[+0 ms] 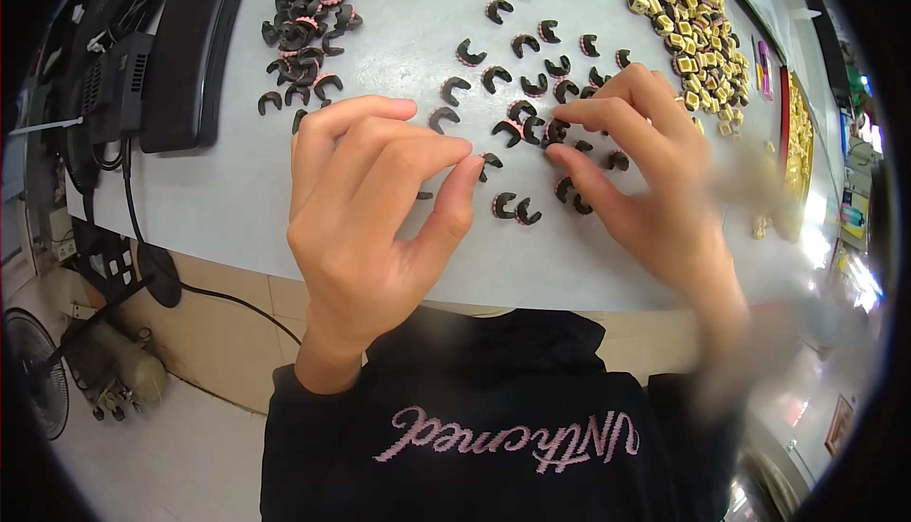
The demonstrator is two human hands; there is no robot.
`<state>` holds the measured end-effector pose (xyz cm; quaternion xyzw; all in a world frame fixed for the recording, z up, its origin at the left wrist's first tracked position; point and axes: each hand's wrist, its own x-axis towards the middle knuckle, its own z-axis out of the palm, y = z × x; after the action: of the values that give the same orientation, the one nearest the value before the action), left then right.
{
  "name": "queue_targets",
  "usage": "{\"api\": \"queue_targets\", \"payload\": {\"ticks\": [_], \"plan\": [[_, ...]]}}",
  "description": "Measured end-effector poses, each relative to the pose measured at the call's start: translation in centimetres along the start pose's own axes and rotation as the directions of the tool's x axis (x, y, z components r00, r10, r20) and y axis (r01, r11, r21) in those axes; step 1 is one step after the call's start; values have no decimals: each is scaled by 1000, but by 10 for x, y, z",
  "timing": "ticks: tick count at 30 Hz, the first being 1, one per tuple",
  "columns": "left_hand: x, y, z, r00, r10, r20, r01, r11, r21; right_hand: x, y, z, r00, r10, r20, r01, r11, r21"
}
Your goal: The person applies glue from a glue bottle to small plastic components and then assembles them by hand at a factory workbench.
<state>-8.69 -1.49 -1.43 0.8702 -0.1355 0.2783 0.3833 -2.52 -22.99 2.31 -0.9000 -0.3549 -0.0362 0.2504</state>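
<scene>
My left hand [380, 190] is closed in a pinch, thumb and index finger meeting at a small black horseshoe-shaped piece [490, 165]. To its right, my right hand [645, 157] has its thumb and index finger around another black horseshoe-shaped piece [557, 130], held just over the table. Around both hands lie several more such pieces, like the pair [515, 207] close to the front. Some show a pink beaded edge. My fingers cover part of the scattered group.
A heap of black and pink pieces [308, 33] lies at the back left of the grey table [389, 28]. Black electronic boxes with cables [195, 57] stand at the left edge. Many yellow-and-black pieces [697, 57] are piled back right, near a purple pen-like object [764, 68]. A fan [36, 375] stands lower left.
</scene>
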Motion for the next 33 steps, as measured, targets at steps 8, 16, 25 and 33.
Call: {"api": "queue_targets", "payload": {"ticks": [8, 16, 25, 33], "plan": [[-1, 0, -2, 1000, -17, -4, 17, 1000, -10, -9, 1, -15, 987, 91, -135, -83, 994, 64], [2, 4, -2, 1000, -27, 15, 27, 999, -17, -58, 23, -17, 910, 392, -138, -399, 917, -22], [2, 1, 3, 999, 2, -52, -1, 1000, 21, -14, 4, -5, 988, -107, -114, 108, 994, 1], [1, -1, 3, 998, 9, -56, -10, 1000, -17, 0, 12, 8, 986, -163, -38, 162, 987, -20]]}}
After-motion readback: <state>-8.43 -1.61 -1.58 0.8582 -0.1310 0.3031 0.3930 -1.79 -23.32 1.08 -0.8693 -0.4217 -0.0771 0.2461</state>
